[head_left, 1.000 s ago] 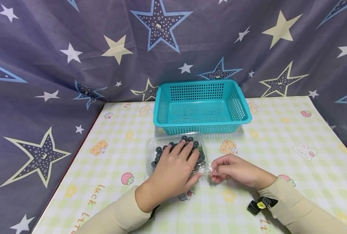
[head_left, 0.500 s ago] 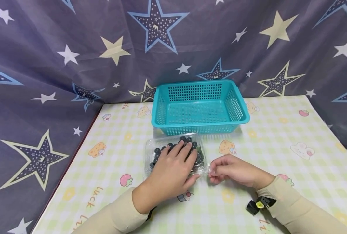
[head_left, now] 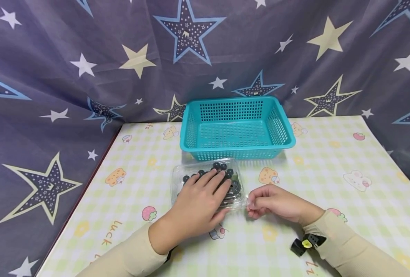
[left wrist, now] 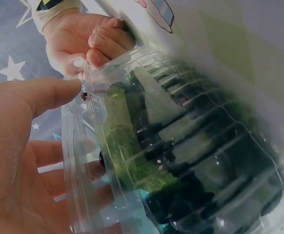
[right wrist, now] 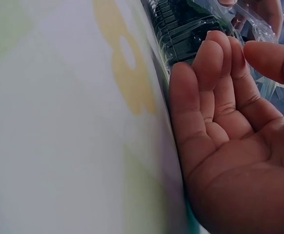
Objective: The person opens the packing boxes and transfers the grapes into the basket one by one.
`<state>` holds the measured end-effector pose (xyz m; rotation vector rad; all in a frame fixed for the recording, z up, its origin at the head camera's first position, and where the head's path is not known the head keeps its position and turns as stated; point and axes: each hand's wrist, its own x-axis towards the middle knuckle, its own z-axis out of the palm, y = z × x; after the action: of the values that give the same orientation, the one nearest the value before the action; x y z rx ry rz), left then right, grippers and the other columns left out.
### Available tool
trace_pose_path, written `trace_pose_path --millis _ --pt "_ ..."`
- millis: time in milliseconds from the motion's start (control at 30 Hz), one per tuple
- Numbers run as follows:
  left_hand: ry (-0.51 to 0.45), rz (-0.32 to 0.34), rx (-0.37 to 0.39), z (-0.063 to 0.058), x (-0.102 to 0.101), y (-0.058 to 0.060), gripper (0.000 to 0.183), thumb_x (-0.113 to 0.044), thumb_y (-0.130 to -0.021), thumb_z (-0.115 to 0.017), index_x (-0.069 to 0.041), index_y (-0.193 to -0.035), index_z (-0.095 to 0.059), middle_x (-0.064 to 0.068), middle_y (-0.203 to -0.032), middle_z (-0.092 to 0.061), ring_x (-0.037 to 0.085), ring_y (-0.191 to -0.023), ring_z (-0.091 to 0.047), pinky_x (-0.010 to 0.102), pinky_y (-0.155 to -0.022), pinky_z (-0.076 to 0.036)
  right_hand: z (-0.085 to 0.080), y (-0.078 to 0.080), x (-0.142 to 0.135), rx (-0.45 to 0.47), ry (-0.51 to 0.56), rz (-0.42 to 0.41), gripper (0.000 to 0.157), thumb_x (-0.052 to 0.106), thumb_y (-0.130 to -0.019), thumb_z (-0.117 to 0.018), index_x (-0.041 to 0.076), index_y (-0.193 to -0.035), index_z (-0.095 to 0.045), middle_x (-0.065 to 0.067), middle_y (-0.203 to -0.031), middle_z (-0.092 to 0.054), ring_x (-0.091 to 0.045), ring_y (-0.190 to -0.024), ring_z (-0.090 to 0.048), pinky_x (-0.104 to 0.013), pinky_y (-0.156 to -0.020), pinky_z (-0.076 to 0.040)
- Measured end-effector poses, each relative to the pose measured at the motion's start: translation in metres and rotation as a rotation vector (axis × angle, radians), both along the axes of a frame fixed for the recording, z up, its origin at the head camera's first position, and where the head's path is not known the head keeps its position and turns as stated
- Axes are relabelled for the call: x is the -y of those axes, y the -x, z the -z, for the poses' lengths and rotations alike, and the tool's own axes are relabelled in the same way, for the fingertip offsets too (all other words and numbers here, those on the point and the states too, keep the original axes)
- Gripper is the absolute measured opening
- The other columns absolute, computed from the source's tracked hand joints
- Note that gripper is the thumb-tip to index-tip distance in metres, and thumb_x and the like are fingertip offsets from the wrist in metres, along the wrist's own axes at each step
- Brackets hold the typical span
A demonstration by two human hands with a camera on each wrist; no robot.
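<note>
A clear plastic clamshell box (head_left: 178, 169) of dark round fruit (head_left: 223, 166) lies on the table in front of the basket. Across its top rests my left hand (head_left: 198, 202), fingers stretched out and thumb by the near edge. In the left wrist view that thumb (left wrist: 59, 92) lies along the box's rim (left wrist: 73, 161). My right hand (head_left: 274, 202) is at the near right corner of the box, thumb and index finger pinching its clear edge. The right wrist view shows the other fingers (right wrist: 213, 63) of that hand curled close to the box's ribbed side. Some green shows among the fruit.
Behind the box stands a turquoise perforated basket (head_left: 237, 148) with nothing in it. A checked tablecloth (head_left: 329, 154) with cartoon prints covers the table. A dark star-patterned curtain (head_left: 104, 34) hangs directly behind the table.
My left hand has slid slightly left and toward me over the box, covering more fruit on the left side. The right hand stays at the corner.
</note>
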<state>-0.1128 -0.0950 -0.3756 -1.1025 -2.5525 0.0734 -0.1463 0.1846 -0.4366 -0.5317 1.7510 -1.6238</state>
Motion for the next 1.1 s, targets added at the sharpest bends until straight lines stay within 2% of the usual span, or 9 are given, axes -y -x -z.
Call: trace_pose_path --millis 233,600,833,1100 --pt "0.01 0.007 -0.004 -0.002 0.005 -0.001 0.062 -0.052 -0.095 -0.064 -0.015 -0.144 -0.059 0.011 -0.15 -0.057 0.033 -0.139 -0.055 0.059 -0.102 -0.051 -0.001 0.0 0.0 0.001 -0.008 0.004 0.02 0.009 -0.098 -0.062 -0.01 -0.102 -0.068 -0.022 -0.097 -0.075 -0.023 -0.088 -0.076 -0.039 -0.087 -0.062" --pt "0.01 0.004 0.002 -0.002 0.013 -0.005 0.061 -0.049 -0.094 -0.067 -0.015 -0.144 -0.059 0.011 -0.151 -0.057 0.033 -0.139 -0.055 0.059 -0.099 -0.053 0.002 0.001 0.0 0.03 0.018 -0.001 0.016 0.008 -0.099 -0.062 -0.006 -0.1 -0.069 -0.018 -0.097 -0.076 -0.021 -0.09 -0.075 -0.04 -0.087 -0.062" --pt "-0.006 -0.004 0.032 -0.002 0.016 -0.006 0.06 -0.046 -0.094 -0.068 -0.015 -0.145 -0.058 0.01 -0.152 -0.056 0.032 -0.14 -0.054 0.058 -0.099 -0.054 0.004 0.002 -0.001 0.033 0.014 0.0 0.014 0.008 -0.099 -0.062 -0.004 -0.099 -0.069 -0.018 -0.097 -0.075 -0.022 -0.092 -0.075 -0.041 -0.088 -0.062" --pt "-0.001 -0.013 0.032 -0.003 0.021 -0.008 0.06 -0.045 -0.094 -0.068 -0.015 -0.144 -0.059 0.011 -0.151 -0.056 0.033 -0.139 -0.054 0.059 -0.1 -0.053 0.003 0.001 0.001 0.038 0.012 0.004 0.014 0.007 -0.098 -0.061 -0.005 -0.099 -0.068 -0.017 -0.096 -0.075 -0.023 -0.092 -0.075 -0.041 -0.088 -0.062"
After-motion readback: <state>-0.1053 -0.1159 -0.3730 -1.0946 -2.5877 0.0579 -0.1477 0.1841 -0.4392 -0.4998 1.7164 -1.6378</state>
